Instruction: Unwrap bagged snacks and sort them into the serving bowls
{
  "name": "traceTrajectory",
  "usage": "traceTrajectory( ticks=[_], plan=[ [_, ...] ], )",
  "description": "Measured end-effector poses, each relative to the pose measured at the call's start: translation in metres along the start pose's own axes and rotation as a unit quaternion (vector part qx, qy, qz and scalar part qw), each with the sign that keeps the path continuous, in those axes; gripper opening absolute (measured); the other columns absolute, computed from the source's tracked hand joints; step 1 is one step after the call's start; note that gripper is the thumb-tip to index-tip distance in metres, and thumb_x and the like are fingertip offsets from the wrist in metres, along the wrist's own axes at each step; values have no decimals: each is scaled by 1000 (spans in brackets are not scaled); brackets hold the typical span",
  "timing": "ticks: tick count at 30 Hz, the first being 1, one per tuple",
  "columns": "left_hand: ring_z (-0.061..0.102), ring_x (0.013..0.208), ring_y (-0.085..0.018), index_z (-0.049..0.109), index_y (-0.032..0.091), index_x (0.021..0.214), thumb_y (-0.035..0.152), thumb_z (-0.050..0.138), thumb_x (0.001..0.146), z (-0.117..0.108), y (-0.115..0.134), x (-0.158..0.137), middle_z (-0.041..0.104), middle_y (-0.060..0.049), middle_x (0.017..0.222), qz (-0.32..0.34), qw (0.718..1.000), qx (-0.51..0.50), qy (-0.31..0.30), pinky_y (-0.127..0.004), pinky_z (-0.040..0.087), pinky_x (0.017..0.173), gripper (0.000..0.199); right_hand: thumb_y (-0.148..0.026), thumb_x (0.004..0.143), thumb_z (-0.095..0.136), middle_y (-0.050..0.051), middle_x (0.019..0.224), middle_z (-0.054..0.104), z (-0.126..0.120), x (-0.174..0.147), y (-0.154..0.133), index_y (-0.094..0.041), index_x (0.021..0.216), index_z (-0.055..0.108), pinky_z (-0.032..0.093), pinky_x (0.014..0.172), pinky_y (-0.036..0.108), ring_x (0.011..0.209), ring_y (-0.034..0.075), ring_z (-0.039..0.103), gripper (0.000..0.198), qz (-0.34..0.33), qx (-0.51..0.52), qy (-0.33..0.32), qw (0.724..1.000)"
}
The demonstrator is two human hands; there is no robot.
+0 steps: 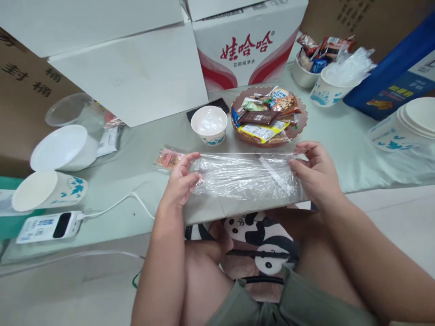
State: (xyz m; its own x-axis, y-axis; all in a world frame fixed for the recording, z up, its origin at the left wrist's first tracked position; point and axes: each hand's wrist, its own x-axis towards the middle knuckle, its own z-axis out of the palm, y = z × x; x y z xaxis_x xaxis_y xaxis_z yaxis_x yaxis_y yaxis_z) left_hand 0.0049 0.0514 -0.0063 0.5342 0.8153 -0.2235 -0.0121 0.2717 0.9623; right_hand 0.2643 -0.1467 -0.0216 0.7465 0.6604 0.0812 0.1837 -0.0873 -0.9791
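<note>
A clear plastic bag (241,176) is stretched out flat between my two hands, above the near edge of the table. My left hand (181,181) pinches its left end, and my right hand (316,172) pinches the right end. Just beyond the bag stands a paper bowl (209,127) with crumpled clear plastic inside. To the right of that bowl is a scalloped brown dish (268,141) heaped with wrapped snacks. A small wrapped snack (167,159) lies by my left fingers.
White cartons (249,59) stand at the back. On the left are a tipped paper bowl (50,190), a white plastic bowl (64,149) and a power bank (50,226) with a white cable. At right are stacked paper bowls (404,127), a bowl of plastic (326,90) and a blue box (390,81).
</note>
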Motion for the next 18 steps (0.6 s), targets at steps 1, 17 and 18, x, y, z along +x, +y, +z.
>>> traceTrajectory(
  ticks=[1, 17, 18],
  plan=[
    [53, 49, -2, 71, 23, 106, 9, 73, 53, -1, 0, 0, 61, -9, 133, 3, 1000, -9, -2, -16, 20, 29, 55, -22, 77, 70, 1, 99, 59, -3, -2, -1, -27, 106, 59, 43, 52, 28, 62, 11, 51, 31, -20, -37, 21, 999],
    [71, 71, -13, 62, 31, 126, 37, 89, 62, 10, 3, 1, 70, -8, 126, 3, 992, -99, -83, -21, 56, 57, 70, -39, 84, 65, -1, 66, 68, 77, -22, -29, -20, 84, 64, 44, 45, 23, 46, 9, 54, 19, 85, 30, -351, 932],
    [74, 83, -17, 63, 28, 122, 46, 88, 64, 15, 0, -1, 70, -9, 127, 8, 989, -129, -71, -25, 60, 66, 66, -42, 83, 66, -1, 70, 69, 77, -21, -28, -20, 87, 63, 46, 46, 23, 47, 10, 56, 22, 88, 61, -316, 943]
  ],
)
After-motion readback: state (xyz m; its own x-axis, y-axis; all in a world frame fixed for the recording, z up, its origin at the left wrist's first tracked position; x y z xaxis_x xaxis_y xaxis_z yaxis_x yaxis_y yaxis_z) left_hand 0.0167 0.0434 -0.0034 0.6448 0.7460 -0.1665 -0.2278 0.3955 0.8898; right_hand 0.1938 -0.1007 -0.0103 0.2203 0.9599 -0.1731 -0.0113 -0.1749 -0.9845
